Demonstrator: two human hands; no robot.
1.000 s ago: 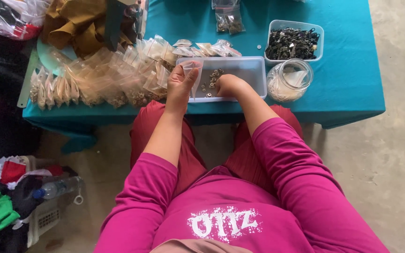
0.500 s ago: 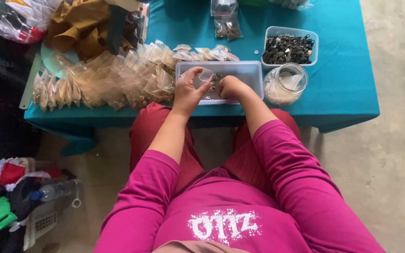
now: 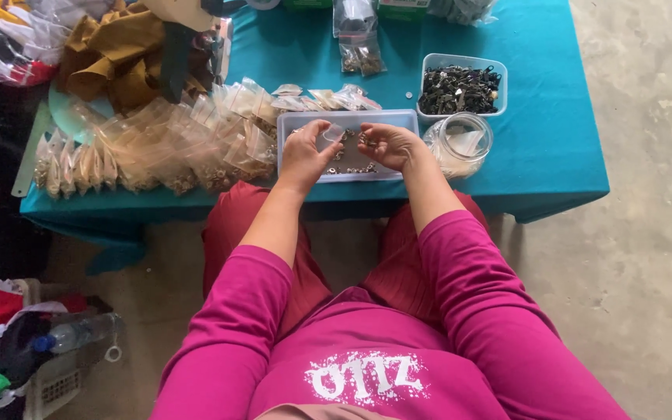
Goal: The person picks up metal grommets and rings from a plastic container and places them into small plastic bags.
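My left hand (image 3: 305,152) holds a small clear plastic bag (image 3: 334,132) over a shallow pale tray (image 3: 349,118) on the teal table (image 3: 554,148). My right hand (image 3: 389,144) is close beside it, fingers pinched on small metal pieces at the bag's mouth. More small metal pieces (image 3: 351,167) lie in the tray under both hands. The hands hide most of the tray's middle.
A heap of filled clear bags (image 3: 165,148) lies left of the tray. A clear tub of dark metal parts (image 3: 460,87) and a round clear container (image 3: 459,142) sit to the right. Brown cloth (image 3: 122,54) is at the back left. A basket with a bottle (image 3: 71,334) stands on the floor.
Both hands have lifted slightly and come together over the tray; the left hand now holds the small bag up and the right hand has moved to its opening.
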